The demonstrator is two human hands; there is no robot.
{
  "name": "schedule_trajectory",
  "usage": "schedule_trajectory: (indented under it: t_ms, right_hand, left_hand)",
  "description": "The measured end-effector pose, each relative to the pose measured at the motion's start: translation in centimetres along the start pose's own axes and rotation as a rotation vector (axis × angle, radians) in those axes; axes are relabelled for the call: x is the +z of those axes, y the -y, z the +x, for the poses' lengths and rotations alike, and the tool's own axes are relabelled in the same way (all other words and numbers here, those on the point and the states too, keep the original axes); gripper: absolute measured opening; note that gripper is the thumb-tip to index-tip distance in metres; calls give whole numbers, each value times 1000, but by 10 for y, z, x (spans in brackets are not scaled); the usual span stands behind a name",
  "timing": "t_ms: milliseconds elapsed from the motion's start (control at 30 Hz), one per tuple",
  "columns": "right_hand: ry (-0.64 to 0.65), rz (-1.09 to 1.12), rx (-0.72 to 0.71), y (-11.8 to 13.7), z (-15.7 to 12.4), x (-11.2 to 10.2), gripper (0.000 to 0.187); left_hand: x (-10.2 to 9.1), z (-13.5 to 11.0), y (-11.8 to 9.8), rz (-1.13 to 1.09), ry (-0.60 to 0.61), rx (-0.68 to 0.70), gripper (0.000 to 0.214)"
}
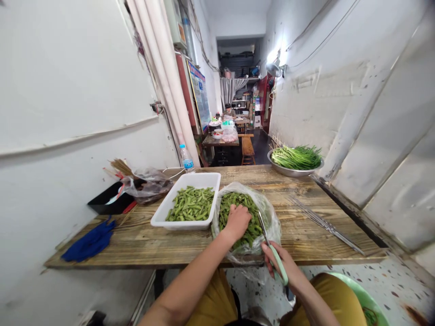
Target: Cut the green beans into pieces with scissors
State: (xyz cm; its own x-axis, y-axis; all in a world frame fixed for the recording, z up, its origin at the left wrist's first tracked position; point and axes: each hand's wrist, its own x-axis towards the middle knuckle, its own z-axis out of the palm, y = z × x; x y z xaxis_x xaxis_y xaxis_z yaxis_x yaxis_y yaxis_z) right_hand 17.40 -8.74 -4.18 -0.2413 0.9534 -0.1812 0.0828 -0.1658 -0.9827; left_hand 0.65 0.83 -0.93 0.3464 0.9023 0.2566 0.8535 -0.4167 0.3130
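My left hand (239, 221) reaches down into green edamame pods (249, 202) heaped in a clear plastic bag (272, 217). Its fingers are curled together, and their tips are hidden, so what they grip does not show. My right hand (280, 260) is closed around the pale green handles of a pair of scissors (279, 265). The metal blades point up and away over the bag's right side. Left of the bag, touching or nearly touching it, stands a white plastic tub (159, 222) with many more pods in it.
Metal skewers (326, 224) lie at the table's right. A steel bowl (295, 172) of green stalks stands at the back right corner. Leftward are a blue cloth (89, 241), a black tray (110, 201) and a water bottle (186, 159). A green basin (369, 294) sits below, at the right.
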Motion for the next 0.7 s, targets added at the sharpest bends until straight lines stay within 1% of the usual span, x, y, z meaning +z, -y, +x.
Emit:
schedule_trajectory:
  t_ms: [100,200,267,333,400,467,567,700]
  right_hand:
    - [-12,6,4,-4,3,0,41]
    - [-12,-15,7,-3,5,-2,40]
    - [-18,-52,-5,1,5,-4,40]
    - [-14,-108,-23,8,5,-6,43]
    - [-13,-163,-45,16,4,-7,46]
    - [-26,-199,-71,22,3,-6,47]
    - [-51,-232,-105,28,2,-3,47]
    - [-61,-312,-175,32,3,-4,39]
  left_hand:
    - [-2,-4,2,-235,-82,-54,18]
    - [-2,-8,3,-629,-168,-189,16]
    - [1,-10,2,-871,-164,-298,19]
    - [2,-12,-1,-1029,-123,-367,20]
    - [1,-15,-4,-1101,-87,-399,18]
    - [-3,-17,-8,-1118,-71,-405,17]
    - [-9,-19,-11,-1084,-68,-363,18]
    - [-12,-21,-12,-1048,-38,-337,16]
